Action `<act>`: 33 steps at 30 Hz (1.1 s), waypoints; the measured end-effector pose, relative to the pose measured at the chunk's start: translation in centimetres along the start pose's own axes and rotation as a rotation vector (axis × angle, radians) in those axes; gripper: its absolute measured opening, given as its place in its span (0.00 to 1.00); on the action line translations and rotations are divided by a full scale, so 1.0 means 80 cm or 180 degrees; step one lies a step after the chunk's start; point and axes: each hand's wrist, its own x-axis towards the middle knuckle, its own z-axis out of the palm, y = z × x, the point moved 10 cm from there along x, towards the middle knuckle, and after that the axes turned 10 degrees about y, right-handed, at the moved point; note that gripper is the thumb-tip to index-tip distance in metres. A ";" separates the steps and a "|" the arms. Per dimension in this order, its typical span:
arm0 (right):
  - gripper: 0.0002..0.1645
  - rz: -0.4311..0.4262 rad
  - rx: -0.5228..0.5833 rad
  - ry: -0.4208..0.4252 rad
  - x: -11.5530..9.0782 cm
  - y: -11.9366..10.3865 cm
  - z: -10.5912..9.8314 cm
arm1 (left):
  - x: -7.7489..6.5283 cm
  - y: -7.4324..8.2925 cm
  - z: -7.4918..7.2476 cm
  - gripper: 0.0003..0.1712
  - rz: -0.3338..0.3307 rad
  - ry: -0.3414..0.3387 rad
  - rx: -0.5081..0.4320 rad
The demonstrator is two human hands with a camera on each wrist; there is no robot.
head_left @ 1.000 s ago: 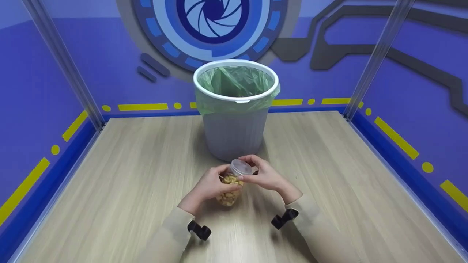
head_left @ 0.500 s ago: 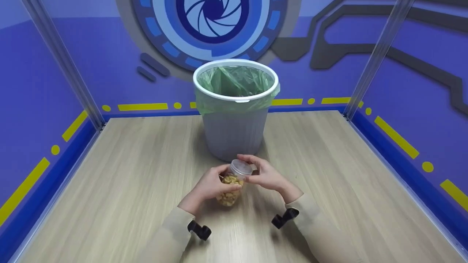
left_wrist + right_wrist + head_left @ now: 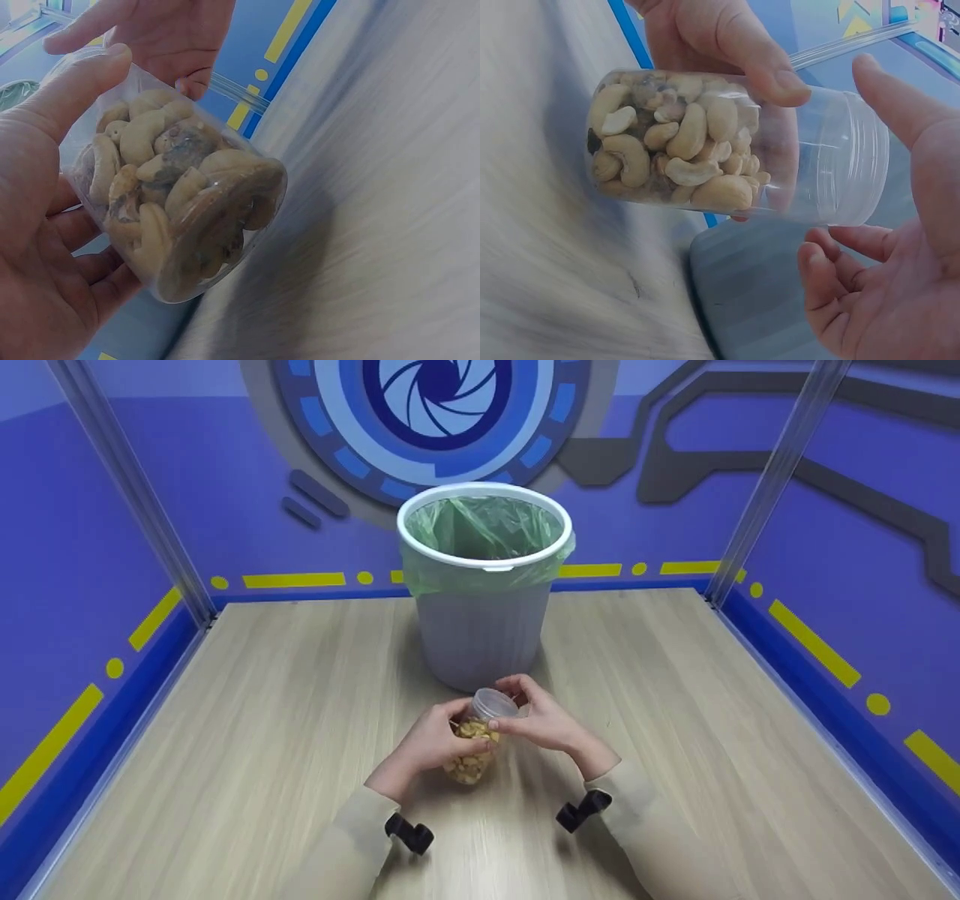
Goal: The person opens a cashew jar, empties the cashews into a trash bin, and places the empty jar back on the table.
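A clear plastic jar (image 3: pixel 469 769) partly filled with cashew nuts (image 3: pixel 694 142) is tilted, its lid end up and to the right in the head view. My left hand (image 3: pixel 433 739) grips the jar's side, thumb along one face and fingers round the other. Around the see-through screw lid (image 3: pixel 855 157) is my right hand (image 3: pixel 546 721), its fingers loosely bent. In the right wrist view its thumb stands a little off the lid, while a fingertip lies at or near the lid's lower edge. The left wrist view shows the jar's base (image 3: pixel 225 232) and cashews inside.
Just behind the hands stands a grey trash bin (image 3: pixel 480 630) lined with a green bag (image 3: pixel 491 521) under a white rim. The wooden tabletop (image 3: pixel 300 682) is bounded by blue-purple panels (image 3: pixel 885 532) at the back and sides. Black bands (image 3: pixel 409 834) circle both sleeves.
My right thumb and fingers have shifted back and forth around the lid, the thumb moving away and then back toward the jar. The left hand and the jar stay in place.
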 end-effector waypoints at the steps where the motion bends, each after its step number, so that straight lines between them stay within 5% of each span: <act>1: 0.39 0.0013 0.0000 0.0020 0.000 0.001 0.000 | 0.000 -0.001 0.000 0.38 -0.0010 -0.0004 0.0008; 7: 0.33 0.0003 0.0014 0.0002 0.001 -0.003 0.000 | 0.001 -0.003 0.001 0.38 -0.0046 -0.0017 0.0002; 26: 0.39 -0.0205 0.0557 -0.0368 -0.005 -0.015 0.011 | -0.001 -0.002 0.001 0.37 -0.0135 -0.0022 -0.0122; 33: 0.43 -0.0136 0.0276 -0.0217 -0.003 -0.010 0.007 | 0.000 -0.002 0.000 0.37 -0.0087 -0.0019 -0.0069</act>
